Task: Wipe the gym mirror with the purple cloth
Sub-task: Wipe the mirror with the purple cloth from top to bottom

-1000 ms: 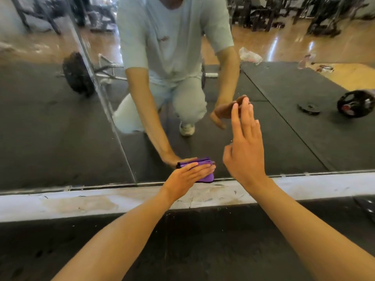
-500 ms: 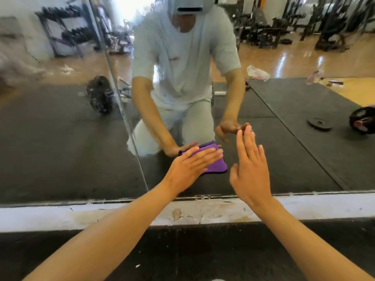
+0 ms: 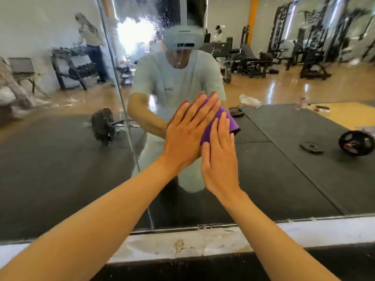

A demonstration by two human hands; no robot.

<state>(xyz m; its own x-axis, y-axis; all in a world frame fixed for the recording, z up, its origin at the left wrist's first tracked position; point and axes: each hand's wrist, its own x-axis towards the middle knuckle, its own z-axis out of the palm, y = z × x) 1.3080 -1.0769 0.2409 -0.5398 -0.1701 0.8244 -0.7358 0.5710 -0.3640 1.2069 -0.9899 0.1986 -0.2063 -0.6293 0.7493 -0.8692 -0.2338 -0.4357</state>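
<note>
**Left hand flat on the cloth, wet glass lying above it**

The left hand (image 3: 188, 132) lies with straight, spread fingers on the purple cloth (image 3: 227, 121), pressing it flat against the gym mirror (image 3: 284, 169). The fingers point up and to the right, and the cloth shows past them on the right side as a folded pad. The right hand (image 3: 220, 157) rests just beside and slightly below the left, also flat and straight-fingered, its fingertips laid on the lower part of the cloth and its palm against the glass. Neither hand curls round the cloth; both simply pin it to the pane.

The cloth sits near the middle of the right-hand pane, just to the right of the vertical seam (image 3: 119, 92) between two mirror panels and well above the white sill (image 3: 304, 232) at the mirror's foot. Its long axis appears to run up and to the right, in line with the left fingers.

Droplets and streaks (image 3: 162, 19) show on the glass well above the hands, near the top of the view, while the glass below the cloth looks drier. Judging from that, the next stroke probably wants to go upward, with the left hand leading since it covers more of the cloth. With no grip on the cloth, it could slide out from under the palms if the pressure eases.
</note>
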